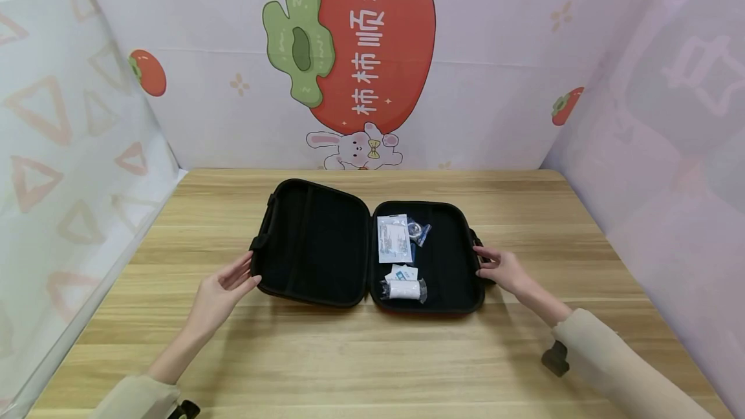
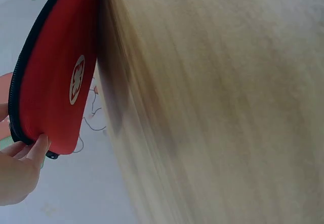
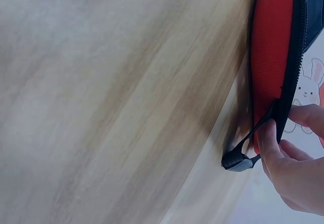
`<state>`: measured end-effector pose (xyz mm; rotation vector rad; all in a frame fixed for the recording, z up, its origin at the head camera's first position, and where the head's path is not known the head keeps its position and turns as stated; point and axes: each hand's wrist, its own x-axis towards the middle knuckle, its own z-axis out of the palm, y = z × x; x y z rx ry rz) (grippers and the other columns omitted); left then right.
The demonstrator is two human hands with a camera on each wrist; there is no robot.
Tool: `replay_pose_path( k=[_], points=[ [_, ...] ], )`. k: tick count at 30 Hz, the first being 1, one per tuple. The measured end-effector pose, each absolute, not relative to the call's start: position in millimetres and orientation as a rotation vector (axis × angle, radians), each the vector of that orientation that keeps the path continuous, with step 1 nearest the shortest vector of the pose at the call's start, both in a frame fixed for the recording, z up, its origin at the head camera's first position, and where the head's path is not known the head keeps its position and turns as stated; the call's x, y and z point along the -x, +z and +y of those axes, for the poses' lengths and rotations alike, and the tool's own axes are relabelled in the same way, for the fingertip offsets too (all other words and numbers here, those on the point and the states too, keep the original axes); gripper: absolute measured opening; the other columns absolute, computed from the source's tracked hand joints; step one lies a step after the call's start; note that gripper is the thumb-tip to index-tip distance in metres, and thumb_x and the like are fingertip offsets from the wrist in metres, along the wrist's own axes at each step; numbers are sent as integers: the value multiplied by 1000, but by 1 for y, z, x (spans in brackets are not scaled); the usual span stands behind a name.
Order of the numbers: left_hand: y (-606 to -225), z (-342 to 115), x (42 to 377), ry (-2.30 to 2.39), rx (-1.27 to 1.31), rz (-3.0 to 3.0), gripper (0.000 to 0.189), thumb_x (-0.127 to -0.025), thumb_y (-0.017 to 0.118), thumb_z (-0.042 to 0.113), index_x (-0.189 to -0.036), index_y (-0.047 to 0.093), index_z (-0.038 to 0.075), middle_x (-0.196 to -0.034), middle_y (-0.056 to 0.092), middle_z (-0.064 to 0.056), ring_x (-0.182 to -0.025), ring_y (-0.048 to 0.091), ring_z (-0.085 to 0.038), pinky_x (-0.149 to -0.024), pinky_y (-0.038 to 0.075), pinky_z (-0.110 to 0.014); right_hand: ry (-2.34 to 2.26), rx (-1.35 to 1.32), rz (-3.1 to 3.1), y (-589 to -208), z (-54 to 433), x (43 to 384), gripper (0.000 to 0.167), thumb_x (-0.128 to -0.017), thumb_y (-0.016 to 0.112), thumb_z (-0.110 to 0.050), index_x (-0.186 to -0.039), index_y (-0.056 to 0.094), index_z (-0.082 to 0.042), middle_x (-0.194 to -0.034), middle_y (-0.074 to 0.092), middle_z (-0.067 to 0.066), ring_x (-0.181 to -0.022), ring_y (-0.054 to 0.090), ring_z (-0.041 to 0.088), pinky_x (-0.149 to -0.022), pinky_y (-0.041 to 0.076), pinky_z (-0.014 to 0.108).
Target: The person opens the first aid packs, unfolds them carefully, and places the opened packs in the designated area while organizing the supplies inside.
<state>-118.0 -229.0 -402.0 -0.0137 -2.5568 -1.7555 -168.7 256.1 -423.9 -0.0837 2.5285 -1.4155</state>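
A zippered case lies unfolded on the table, black inside, with its left half (image 1: 332, 244) tilted up off the wood. In the left wrist view its red outer shell (image 2: 58, 77) carries a pale round emblem. My left hand (image 1: 218, 293) grips that half's outer rim. At the right edge, beside a black carry handle (image 3: 238, 160), my right hand (image 1: 505, 270) pinches the rim of the right half (image 1: 454, 264). This half holds a white printed packet (image 1: 394, 238), a clear-and-blue wrapped item (image 1: 418, 231), small white-and-blue packets (image 1: 403, 272) and a white roll in clear wrap (image 1: 404, 290).
The case rests on a light wood-grain table (image 1: 361, 367). Behind it hangs a printed backdrop (image 1: 483, 83) with a large red fruit and a rabbit. Pale sheets (image 1: 64, 147) stand along the sides.
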Motion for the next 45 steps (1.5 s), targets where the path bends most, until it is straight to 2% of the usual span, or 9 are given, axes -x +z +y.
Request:
replay_pose_path(
  k=[4, 10, 14, 16, 21, 24, 34, 39, 45],
  points=[
    [-404, -231, 115, -1776, -55, -2606, 59, -81, 64, 25, -129, 42, -1, -131, 40, -19, -100, 45, 11, -78, 39, -7, -1396, 82, 2528, -424, 259, 168, 53, -80, 55, 4, -128, 35, 12, -130, 34, 30, -109, 46, 41, -75, 46, 23],
    [-409, -232, 111, -1815, -114, -2661, 60, -81, 64, 24, -130, 41, -1, -132, 39, -18, -111, 44, -7, -78, 39, -7, -1398, 92, 2532, -422, 264, 165, 52, -80, 55, 4, -128, 36, 13, -130, 34, 31, -109, 46, 41, -74, 47, 22],
    [-414, -233, 107, -1819, -139, -2673, 61, -80, 65, 21, -130, 40, -3, -130, 40, -19, -106, 45, 0, -77, 39, -7, -1399, 112, 2534, -422, 265, 164, 52, -80, 55, 4, -128, 36, 13, -130, 35, 31, -108, 47, 41, -74, 46, 22],
    [-416, -234, 106, -1799, -149, -2688, 61, -80, 66, 21, -130, 40, -3, -129, 41, -19, -106, 46, -1, -77, 39, -7, -1398, 125, 2536, -422, 266, 164, 52, -79, 55, 5, -127, 36, 13, -130, 35, 31, -108, 47, 42, -74, 46, 22],
    [-422, -234, 103, -1813, -142, -2702, 61, -80, 65, 16, -130, 38, -6, -127, 41, -23, -111, 46, -19, -78, 42, -11, -1402, 144, 2532, -422, 268, 163, 53, -79, 54, 6, -127, 35, 14, -130, 35, 31, -108, 46, 43, -75, 47, 23],
    [-424, -233, 102, -1889, -134, -2682, 60, -80, 64, 9, -130, 36, -9, -126, 40, -26, -113, 44, -26, -79, 44, -15, -1403, 151, 2533, -422, 268, 162, 53, -79, 55, 6, -127, 35, 14, -129, 34, 32, -108, 46, 43, -75, 47, 24],
    [-428, -233, 99, -1813, -172, -2823, 59, -80, 63, 8, -130, 36, -8, -124, 44, -25, -114, 44, -32, -82, 43, -19, -1432, 153, 2514, -422, 270, 159, 52, -79, 54, 7, -126, 35, 16, -130, 30, 35, -108, 45, 44, -73, 47, 22],
    [-428, -233, 100, -1764, -166, -2866, 56, -81, 61, 4, -129, 37, -9, -123, 45, -26, -110, 49, -33, -81, 44, -21, -1452, 150, 2503, -421, 270, 159, 51, -79, 55, 8, -126, 36, 17, -130, 31, 35, -107, 46, 44, -73, 47, 21],
    [-417, -230, 101, -1418, -107, -2957, 41, -82, 58, 3, -121, 48, -7, -109, 57, -26, -90, 61, -30, -65, 49, -24, -1425, 126, 2514, -419, 270, 161, 50, -80, 58, 3, -125, 38, 15, -128, 35, 33, -106, 48, 42, -75, 47, 23]
  ],
)
